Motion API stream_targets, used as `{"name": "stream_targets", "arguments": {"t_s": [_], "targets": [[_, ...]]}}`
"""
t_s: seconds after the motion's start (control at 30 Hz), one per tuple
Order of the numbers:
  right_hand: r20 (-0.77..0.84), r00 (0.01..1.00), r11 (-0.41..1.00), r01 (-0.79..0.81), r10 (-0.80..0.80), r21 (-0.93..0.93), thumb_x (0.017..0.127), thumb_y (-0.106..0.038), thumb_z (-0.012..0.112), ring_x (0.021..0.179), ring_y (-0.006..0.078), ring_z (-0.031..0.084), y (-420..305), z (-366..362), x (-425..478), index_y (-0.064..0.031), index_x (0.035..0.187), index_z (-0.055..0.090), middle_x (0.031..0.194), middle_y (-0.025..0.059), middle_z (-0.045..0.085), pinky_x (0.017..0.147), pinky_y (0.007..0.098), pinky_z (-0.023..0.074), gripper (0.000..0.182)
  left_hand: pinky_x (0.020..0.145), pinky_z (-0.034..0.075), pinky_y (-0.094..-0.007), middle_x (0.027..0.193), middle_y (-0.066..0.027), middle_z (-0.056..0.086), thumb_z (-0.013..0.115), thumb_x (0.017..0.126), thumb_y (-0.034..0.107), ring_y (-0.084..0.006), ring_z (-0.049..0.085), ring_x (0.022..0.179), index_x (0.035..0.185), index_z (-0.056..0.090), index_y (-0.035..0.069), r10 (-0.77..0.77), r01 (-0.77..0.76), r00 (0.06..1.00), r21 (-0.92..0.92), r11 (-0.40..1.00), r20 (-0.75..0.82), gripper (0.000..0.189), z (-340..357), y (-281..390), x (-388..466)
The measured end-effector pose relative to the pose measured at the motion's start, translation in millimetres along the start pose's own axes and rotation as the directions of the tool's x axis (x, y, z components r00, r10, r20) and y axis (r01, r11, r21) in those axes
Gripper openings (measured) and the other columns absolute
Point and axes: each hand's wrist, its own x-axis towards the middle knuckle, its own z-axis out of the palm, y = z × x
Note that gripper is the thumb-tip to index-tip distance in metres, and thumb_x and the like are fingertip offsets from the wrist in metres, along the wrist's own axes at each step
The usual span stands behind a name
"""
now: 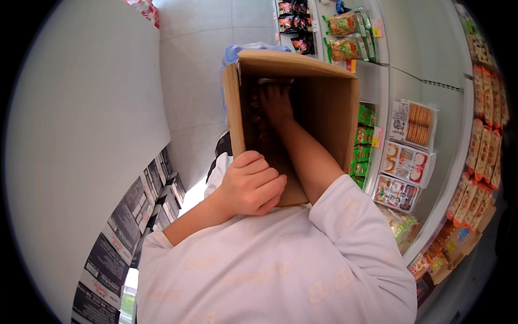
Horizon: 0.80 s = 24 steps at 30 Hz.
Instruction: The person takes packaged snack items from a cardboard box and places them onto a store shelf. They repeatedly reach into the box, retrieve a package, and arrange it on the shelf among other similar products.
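Note:
An open cardboard box point(323, 109) stands upright right in front of me, its inside in deep shade. My left hand point(255, 184) is curled over the near left corner of its rim. Through the opening my right arm reaches down. Deep inside, my right hand point(277, 105) has its fingers against a packet point(275, 81) at the far wall; the dimness hides whether they grip it. Along the box's left inner side more packaged goods point(257, 117) show faintly.
Shelves at right carry biscuit trays point(419, 123), green snack packets point(361, 156) and bagged snacks point(342, 48). Blue-tinted shrink-wrapped bottles point(232, 52) sit beyond the box. Dark printed cartons point(107, 257) are stacked at lower left, beside a large white surface point(89, 101). Grey tiles point(198, 81) form the floor.

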Motion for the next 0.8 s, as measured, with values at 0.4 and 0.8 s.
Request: {"name": "stream_targets", "arguments": {"t_s": [0.4, 0.8], "targets": [[0.090, 0.979, 0.953, 0.157, -0.185, 0.259, 0.098, -0.031, 0.060, 0.141, 0.0476, 0.041, 2.9, -2.5, 4.0, -0.0202, 0.159, 0.038, 0.156, 0.0246, 0.041, 0.111, 0.0618, 0.0398, 0.065, 0.078, 0.046, -0.0345, 0.069, -0.0010, 0.057, 0.071, 0.063, 0.006, -0.0191, 0.050, 0.061, 0.081, 0.069, 0.006, 0.025, -0.026, 0.998, -0.015, 1.000, -0.050, 0.019, 5.0, 0.6, -1.0], [0.268, 0.895, 0.929, 0.309, -0.356, 0.201, 0.096, -0.042, 0.061, 0.147, 0.0500, 0.034, 3.2, -36.3, 13.4, -0.0334, 0.156, 0.041, 0.164, 0.0224, 0.031, 0.109, 0.0753, 0.0318, 0.064, 0.081, 0.047, -0.0367, 0.072, -0.0013, 0.063, 0.070, 0.062, 0.010, -0.0189, 0.054, 0.063, 0.083, 0.072, 0.008, 0.066, -0.066, 0.998, 0.008, 0.998, -0.019, 0.021, 5.4, 1.8, -4.8]]}}
